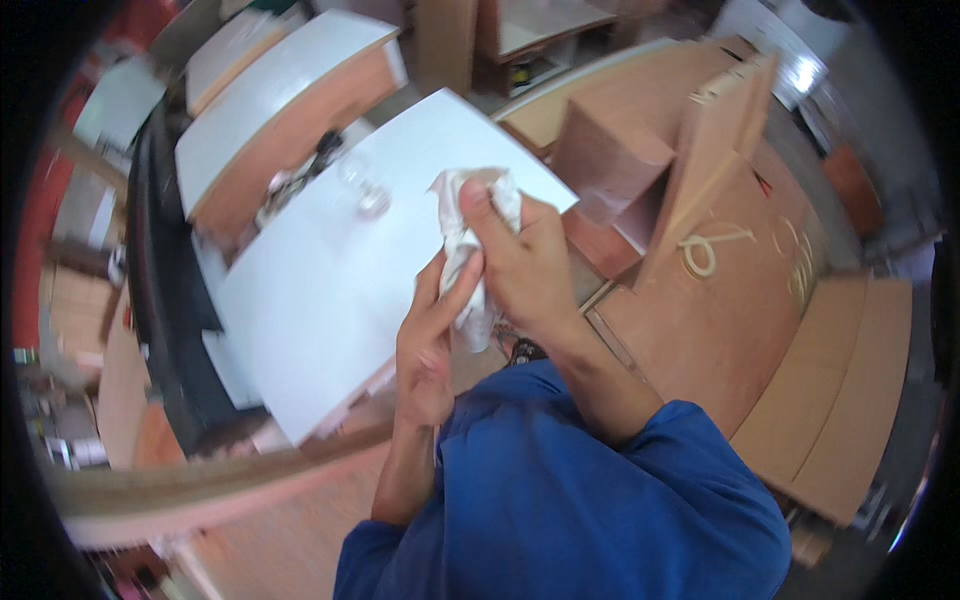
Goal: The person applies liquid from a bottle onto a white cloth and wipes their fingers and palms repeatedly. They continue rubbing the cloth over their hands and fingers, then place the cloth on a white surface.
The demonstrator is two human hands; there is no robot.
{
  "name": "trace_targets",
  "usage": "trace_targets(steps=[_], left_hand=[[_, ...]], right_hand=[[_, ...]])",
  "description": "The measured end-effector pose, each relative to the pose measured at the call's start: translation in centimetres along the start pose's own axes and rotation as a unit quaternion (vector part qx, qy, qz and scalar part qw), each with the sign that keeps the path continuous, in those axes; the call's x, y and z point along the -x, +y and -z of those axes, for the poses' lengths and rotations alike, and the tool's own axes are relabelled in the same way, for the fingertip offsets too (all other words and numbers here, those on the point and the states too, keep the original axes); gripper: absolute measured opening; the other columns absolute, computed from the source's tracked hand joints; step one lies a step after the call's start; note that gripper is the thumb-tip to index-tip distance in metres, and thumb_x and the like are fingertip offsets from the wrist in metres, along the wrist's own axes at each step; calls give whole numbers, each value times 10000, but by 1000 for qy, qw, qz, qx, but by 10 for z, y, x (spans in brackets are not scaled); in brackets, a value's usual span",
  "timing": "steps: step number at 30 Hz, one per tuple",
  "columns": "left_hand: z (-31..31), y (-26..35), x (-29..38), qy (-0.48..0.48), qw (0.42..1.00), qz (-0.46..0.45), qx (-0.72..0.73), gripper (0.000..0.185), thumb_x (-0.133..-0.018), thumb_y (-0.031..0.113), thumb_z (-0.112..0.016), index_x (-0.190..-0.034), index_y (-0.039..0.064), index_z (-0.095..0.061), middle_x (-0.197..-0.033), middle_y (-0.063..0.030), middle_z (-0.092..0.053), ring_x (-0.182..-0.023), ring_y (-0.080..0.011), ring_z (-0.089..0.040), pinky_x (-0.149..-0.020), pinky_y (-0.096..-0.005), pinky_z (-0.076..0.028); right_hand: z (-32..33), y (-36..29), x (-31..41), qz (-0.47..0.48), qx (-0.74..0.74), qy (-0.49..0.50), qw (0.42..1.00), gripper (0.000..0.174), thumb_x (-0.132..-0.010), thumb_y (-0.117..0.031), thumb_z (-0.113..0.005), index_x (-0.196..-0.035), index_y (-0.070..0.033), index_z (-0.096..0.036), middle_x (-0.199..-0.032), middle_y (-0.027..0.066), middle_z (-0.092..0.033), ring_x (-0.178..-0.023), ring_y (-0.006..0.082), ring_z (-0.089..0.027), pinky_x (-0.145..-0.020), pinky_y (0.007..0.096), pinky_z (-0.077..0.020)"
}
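A crumpled white cloth (454,206) is bunched between my two hands, above the near right part of a white-surfaced panel (322,277). My left hand (431,337) grips its lower part, thumb pointing up along it. With the thumb pressed on top, my right hand (525,262) is closed round the upper right part of the cloth. The cloth's lower end hangs down between my wrists. A clear bottle or jar (371,199), blurred, is on the white panel beyond my left hand.
Another white-topped panel or box (292,82) lies at the back left. To the right are a wooden box (604,157), an upright wooden board (712,165) and a brown worktop (735,315) with a coil of pale edging strip (699,256) and red-handled pliers (762,183). Cardboard (832,390) lies at the far right.
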State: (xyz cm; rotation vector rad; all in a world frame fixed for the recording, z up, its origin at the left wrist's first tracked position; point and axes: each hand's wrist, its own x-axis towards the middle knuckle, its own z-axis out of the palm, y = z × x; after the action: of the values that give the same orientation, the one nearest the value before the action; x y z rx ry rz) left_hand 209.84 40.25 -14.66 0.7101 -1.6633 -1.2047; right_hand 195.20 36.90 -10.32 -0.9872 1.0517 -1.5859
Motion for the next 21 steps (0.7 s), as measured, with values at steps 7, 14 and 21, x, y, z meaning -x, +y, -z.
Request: trace_targets(steps=[7,14,21], left_hand=[[29,16,17,161,965,19,207,1207,-958,870,-51,-1568,-122,-371,-1700,-253,-269,-1585,-354,-234,-1294,-428,-132],[39,12,27,232,967,-18,-101,1029,-994,768,-379,-1499,-122,-489,-1576,-299,-427,-1460,-413,-412,-1192,-479,-346],[32,4,27,208,962,-23,-173,913,-966,623,-563,-1454,-148,-527,-1510,-352,-479,-1353,-421,-519,-1140,-481,-397]], right_hand=[[-47,22,-2,-159,-144,-120,969,431,-1112,-404,-564,-1100,0,-712,-922,2,-689,-787,46,-597,-676,249,-501],[-61,45,-3,32,68,-196,978,318,-1022,-277,-721,-1126,23,-718,-868,59,-731,-782,89,-652,-676,270,-517],[-59,59,-15,95,149,-150,973,299,-1006,-259,-725,-1024,39,-734,-735,102,-716,-621,117,-632,-579,308,-499]])
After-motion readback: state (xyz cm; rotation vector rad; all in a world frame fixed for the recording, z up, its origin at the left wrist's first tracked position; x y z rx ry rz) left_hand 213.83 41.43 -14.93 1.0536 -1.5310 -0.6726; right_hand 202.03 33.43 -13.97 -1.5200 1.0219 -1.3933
